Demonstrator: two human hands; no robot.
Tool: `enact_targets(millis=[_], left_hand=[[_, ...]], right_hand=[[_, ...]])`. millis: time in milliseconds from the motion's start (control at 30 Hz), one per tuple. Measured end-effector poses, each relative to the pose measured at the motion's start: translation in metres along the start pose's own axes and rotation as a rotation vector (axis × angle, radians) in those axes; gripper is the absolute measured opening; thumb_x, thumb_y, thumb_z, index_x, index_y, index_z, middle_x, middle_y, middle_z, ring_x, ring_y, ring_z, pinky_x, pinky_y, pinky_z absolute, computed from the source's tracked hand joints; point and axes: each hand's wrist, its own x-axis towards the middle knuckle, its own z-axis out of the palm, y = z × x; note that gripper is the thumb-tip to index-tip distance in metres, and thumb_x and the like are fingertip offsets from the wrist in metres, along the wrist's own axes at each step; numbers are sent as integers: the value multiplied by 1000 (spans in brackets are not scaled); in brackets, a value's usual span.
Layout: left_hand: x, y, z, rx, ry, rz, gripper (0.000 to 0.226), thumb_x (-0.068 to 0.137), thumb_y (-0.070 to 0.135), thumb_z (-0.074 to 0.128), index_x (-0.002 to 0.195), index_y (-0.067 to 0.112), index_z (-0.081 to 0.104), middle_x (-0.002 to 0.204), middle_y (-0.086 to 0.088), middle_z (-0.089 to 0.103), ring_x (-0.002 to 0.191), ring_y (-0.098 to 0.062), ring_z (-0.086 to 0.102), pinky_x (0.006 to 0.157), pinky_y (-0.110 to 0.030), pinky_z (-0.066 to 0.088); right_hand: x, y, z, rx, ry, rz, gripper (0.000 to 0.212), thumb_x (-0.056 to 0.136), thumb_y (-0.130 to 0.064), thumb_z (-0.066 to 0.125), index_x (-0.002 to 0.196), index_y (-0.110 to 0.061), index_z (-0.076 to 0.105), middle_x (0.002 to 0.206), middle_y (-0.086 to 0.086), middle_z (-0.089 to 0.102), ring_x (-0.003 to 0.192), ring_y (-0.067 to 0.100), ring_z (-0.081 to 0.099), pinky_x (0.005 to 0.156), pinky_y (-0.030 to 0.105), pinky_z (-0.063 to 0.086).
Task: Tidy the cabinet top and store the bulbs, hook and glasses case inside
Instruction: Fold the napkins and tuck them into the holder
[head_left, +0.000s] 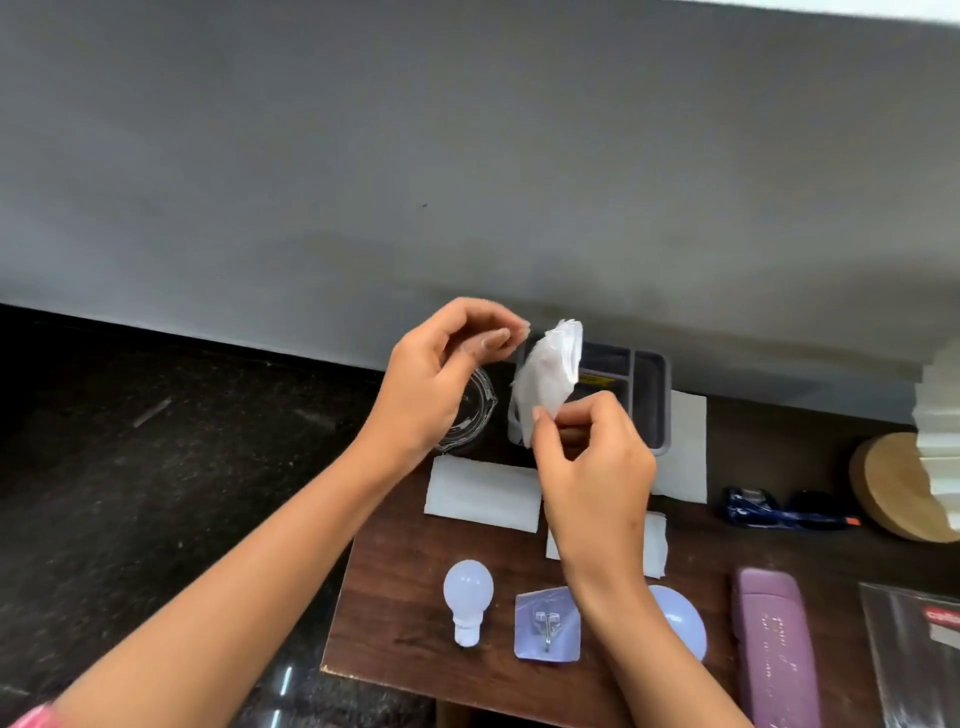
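Observation:
My right hand (592, 467) pinches a crumpled white tissue (548, 374) held up over the back of the dark wooden cabinet top (395, 597). My left hand (441, 374) hovers just left of the tissue, fingers curled and apart, holding nothing. Near the front edge lie a white bulb (467, 597), an adhesive hook on a clear square backing (547, 626), and a second bulb (680, 623) partly hidden by my right forearm. A purple glasses case (776, 649) lies to the right of them.
A grey divided tray (652, 395) and a clear glass jar (467, 410) stand at the back against the grey wall. Folded white tissues (483, 493) lie mid-top. A blue packet (779, 512), a round wooden piece (893, 488) and a clear plastic packet (914, 654) sit at right.

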Motion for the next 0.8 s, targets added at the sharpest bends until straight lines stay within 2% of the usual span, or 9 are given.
enact_targets(millis=[100, 200, 300, 367, 433, 567, 633, 733, 800], left_hand=[[15, 6, 15, 72, -16, -39, 16, 93, 16, 49, 100, 12, 62, 98, -1, 68, 96, -9, 65, 82, -21, 53], [14, 5, 28, 227, 31, -90, 35, 85, 46, 45, 94, 16, 63, 93, -1, 70, 91, -13, 66, 79, -29, 54], [7, 2, 36, 256, 13, -107, 42, 72, 57, 51, 95, 24, 63, 86, 14, 69, 81, 6, 65, 70, -9, 50], [5, -3, 39, 281, 8, -108, 52, 66, 56, 66, 105, 22, 64, 92, 12, 70, 84, 9, 65, 74, -4, 48], [4, -6, 41, 326, 22, -84, 53, 64, 50, 75, 107, 21, 65, 92, 11, 71, 86, 8, 65, 77, -6, 49], [6, -12, 44, 521, 133, -7, 11, 83, 26, 65, 89, 18, 70, 65, 9, 69, 62, 0, 63, 57, -12, 46], [8, -16, 44, 615, 184, 5, 15, 86, 21, 60, 78, 13, 69, 53, 5, 61, 50, -8, 54, 51, -22, 44], [12, -21, 45, 705, 224, 5, 19, 84, 20, 62, 71, 7, 67, 62, -7, 65, 58, -21, 57, 58, -38, 47], [12, -24, 46, 740, 238, -3, 19, 81, 20, 63, 72, 4, 66, 68, -9, 64, 62, -24, 56, 61, -36, 44]], right_hand=[[10, 1, 2, 40, 97, 43, 15, 83, -14, 62, 73, -13, 51, 72, 1, 55, 71, -1, 53, 54, 1, 38], [18, 6, 11, 39, 112, 63, 14, 83, -13, 61, 74, -13, 51, 73, 1, 55, 66, 0, 53, 56, 1, 37], [24, 13, 19, 37, 88, 67, 11, 84, -12, 59, 75, -10, 52, 78, 5, 58, 66, 9, 52, 59, 10, 39], [27, 18, 22, -23, 53, 34, 2, 83, -6, 54, 81, -5, 55, 80, 6, 57, 66, 14, 50, 59, 14, 35], [29, 23, 25, -78, 0, 11, 10, 79, 0, 50, 87, -1, 57, 83, 9, 58, 72, 15, 52, 62, 13, 34], [33, 25, 28, -72, -8, 6, 8, 83, -7, 57, 90, -4, 54, 90, 11, 59, 77, 14, 48, 66, 13, 31], [37, 27, 29, -110, -2, 12, 8, 84, -13, 58, 87, -6, 53, 91, 11, 58, 79, 20, 51, 65, 16, 30], [40, 29, 30, -214, 1, 20, 12, 84, -16, 58, 90, -7, 53, 96, 11, 58, 88, 27, 54, 75, 32, 43], [40, 28, 29, -279, -1, 22, 13, 83, -16, 57, 93, -8, 53, 99, 12, 57, 90, 30, 54, 80, 44, 47]])
